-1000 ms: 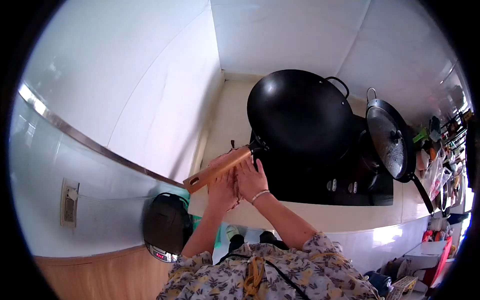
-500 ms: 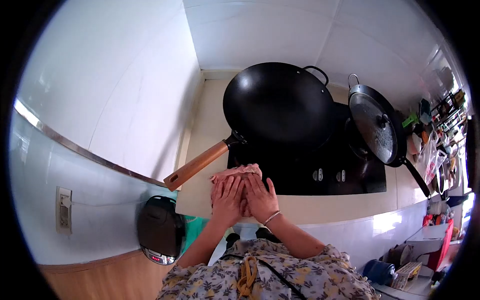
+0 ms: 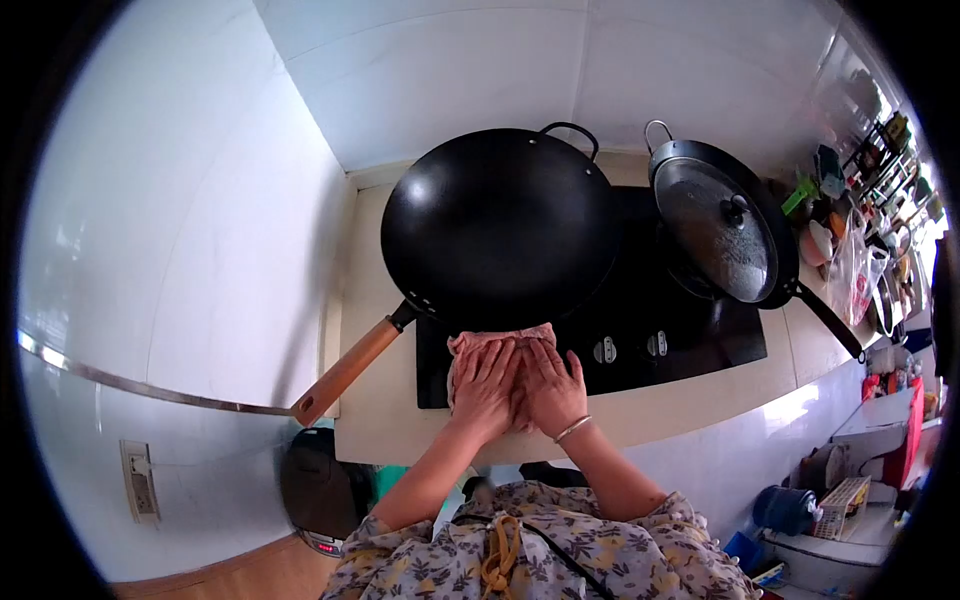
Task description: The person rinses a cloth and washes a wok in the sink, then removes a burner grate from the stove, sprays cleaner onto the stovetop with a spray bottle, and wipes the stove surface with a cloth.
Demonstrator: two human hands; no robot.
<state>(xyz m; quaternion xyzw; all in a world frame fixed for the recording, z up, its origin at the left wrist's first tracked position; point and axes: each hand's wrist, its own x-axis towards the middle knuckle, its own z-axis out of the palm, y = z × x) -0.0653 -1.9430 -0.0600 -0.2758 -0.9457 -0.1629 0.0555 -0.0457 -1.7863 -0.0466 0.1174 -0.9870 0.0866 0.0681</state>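
Note:
A crumpled pink cloth (image 3: 503, 337) lies over the front left part of the black cooktop (image 3: 690, 345) and the counter's front strip. My left hand (image 3: 484, 392) is laid flat on the cloth with its fingers stretched forward. Close beside it, my right hand (image 3: 553, 388) presses down too, thumb slightly apart and a bracelet at the wrist. Both hands are open, palms down, and cover much of the cloth. Just beyond the fingers stands a large black wok (image 3: 500, 225), its wooden handle (image 3: 350, 368) reaching past the counter's left side.
A lidded black pan (image 3: 715, 225) sits on the right of the cooktop, handle pointing front right. Two control knobs (image 3: 630, 347) lie right of my hands. Crowded kitchenware and bags (image 3: 855, 265) fill the far right. A dark rice cooker (image 3: 325, 485) stands below left.
My hands and the cloth have slid right, from the counter beside the cooktop onto its front left corner. The view has shifted, so the wok and pan appear farther left.

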